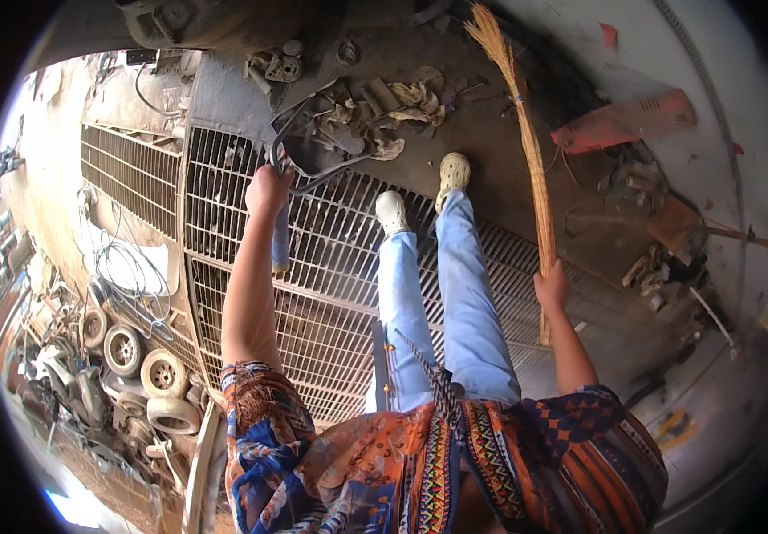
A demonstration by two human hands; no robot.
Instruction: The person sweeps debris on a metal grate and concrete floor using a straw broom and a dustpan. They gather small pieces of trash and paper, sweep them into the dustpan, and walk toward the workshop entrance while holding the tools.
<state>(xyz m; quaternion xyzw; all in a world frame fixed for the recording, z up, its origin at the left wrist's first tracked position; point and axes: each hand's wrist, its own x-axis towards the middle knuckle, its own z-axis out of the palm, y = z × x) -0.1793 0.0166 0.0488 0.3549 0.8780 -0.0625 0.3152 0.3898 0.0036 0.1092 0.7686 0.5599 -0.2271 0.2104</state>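
My left hand [268, 189] is closed round the grip of a dark dustpan [337, 166] with a grey rim. A blue-grey tubular end [280, 238] hangs below my fist. The pan lies against a heap of crumpled scraps and dirt [406, 102]; how much sits inside it I cannot tell. My right hand [553, 287] grips a long straw broom [533, 156] near its lower end in the picture. The broom's frayed tip points away from me, up beside the heap.
Under and beside my feet runs a metal floor grating [321, 307]. Old wheels [165, 374] and scrap parts pile up at the left, near looped cables [130, 276]. A red panel [624, 120] and metal parts [642, 182] lie at the right.
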